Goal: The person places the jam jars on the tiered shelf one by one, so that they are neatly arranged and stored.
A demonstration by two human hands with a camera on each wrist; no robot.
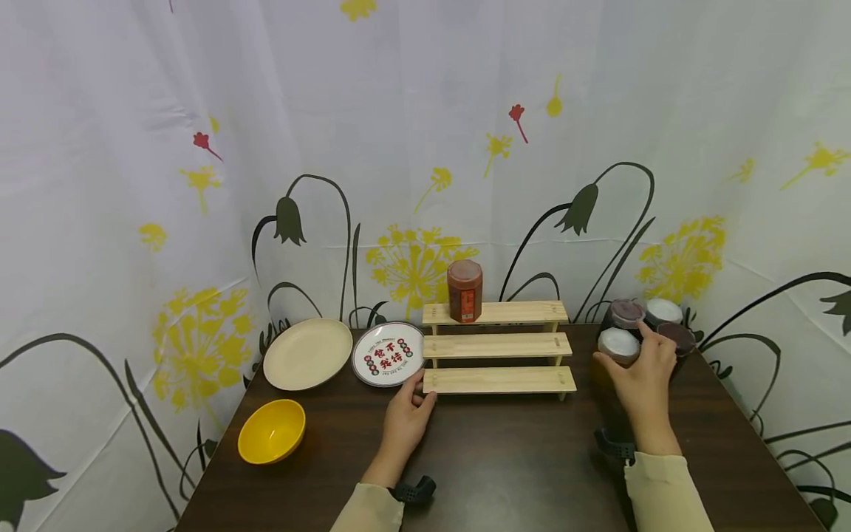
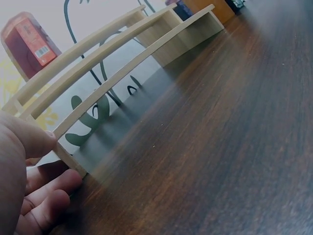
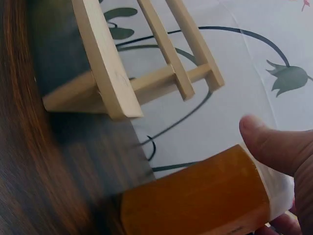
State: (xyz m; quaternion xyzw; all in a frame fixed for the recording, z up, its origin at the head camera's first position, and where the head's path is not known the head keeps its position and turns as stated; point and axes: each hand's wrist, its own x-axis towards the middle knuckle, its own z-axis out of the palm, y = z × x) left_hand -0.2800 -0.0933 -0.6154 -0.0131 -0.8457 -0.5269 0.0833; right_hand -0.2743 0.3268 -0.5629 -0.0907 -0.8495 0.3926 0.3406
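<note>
A three-tier light wooden rack (image 1: 499,380) stands at the back middle of the table. My left hand (image 1: 407,417) holds its front left corner, the thumb on the lowest shelf and the other fingers curled by the leg. On the top tier stands a reddish-brown jar (image 1: 464,291) with a red label. At the back right, my right hand (image 1: 643,377) spreads over a white-lidded jar (image 1: 618,344) with orange-brown contents (image 3: 195,196). In the right wrist view a gap shows between the thumb and that jar; some fingers are hidden behind it.
Beside the right hand stand more jars: one with a purplish lid (image 1: 626,313), one with a white lid (image 1: 663,310), one dark-lidded (image 1: 677,338). To the left are a cream plate (image 1: 308,355), a white printed plate (image 1: 372,373) and a yellow bowl (image 1: 271,432). A patterned curtain (image 1: 412,148) hangs behind.
</note>
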